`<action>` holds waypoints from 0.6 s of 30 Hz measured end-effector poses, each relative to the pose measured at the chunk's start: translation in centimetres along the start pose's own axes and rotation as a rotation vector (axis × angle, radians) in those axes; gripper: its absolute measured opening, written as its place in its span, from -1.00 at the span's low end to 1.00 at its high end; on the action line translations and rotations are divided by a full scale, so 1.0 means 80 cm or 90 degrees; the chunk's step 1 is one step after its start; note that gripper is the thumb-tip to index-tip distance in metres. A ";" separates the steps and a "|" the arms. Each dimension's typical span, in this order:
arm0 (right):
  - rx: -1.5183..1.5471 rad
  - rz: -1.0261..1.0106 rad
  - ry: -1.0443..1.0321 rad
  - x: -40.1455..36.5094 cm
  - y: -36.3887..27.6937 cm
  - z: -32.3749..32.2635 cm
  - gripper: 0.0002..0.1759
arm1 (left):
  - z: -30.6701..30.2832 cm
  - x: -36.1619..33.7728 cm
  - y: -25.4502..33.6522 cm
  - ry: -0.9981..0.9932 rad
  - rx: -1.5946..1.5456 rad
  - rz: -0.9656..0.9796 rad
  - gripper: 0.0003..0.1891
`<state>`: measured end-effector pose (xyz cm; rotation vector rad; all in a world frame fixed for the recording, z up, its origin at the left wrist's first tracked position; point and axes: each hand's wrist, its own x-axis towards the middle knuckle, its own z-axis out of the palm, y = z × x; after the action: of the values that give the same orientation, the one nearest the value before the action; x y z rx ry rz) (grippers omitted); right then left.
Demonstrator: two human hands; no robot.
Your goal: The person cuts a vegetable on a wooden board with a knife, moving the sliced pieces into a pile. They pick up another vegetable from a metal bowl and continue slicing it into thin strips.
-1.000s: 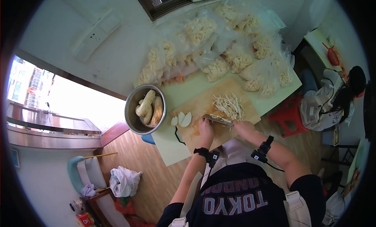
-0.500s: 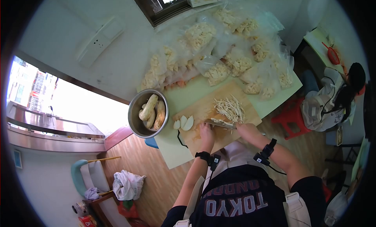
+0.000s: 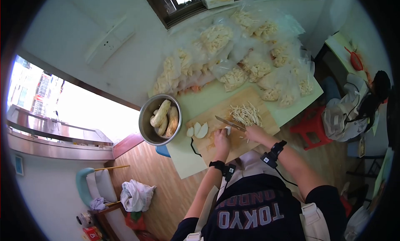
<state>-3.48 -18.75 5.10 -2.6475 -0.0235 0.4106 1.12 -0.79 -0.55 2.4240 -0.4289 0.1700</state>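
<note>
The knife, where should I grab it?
Best take the knife by its handle end, probably from the right, where the right hand wraps around it. The long blade points left and away over the cutting board, so don't grab there.

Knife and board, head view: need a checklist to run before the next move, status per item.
1. Knife in right hand's grip: ok.
2. Knife apart from left hand: ok, gap shows.
3. White piece firmly held: cannot tell; it sits against the left hand.
4. Shreds cleared off cutting board: not ok, piled beyond the knife.
5. Slices out of the knife's way: ok, left of the left hand.
</note>
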 end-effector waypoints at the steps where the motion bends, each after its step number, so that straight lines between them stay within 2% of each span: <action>1: -0.003 -0.021 -0.018 0.000 0.000 -0.009 -0.80 | 0.000 0.001 -0.001 0.000 0.000 0.005 -0.82; 7: -0.092 -0.006 0.000 -0.054 -0.016 -0.029 -0.79 | 0.000 0.000 0.001 0.014 0.013 -0.004 -0.81; 13: -0.112 -0.015 0.011 -0.049 -0.014 -0.014 -0.81 | 0.002 0.001 -0.005 0.010 0.009 0.024 -0.81; 18: -0.068 -0.021 0.042 -0.026 -0.011 0.003 -0.82 | 0.000 0.004 0.001 0.009 -0.024 -0.021 -0.83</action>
<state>-5.47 -18.01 5.85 -2.7608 -0.0704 0.3194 1.38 -0.91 -0.45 2.3900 -0.3821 0.1638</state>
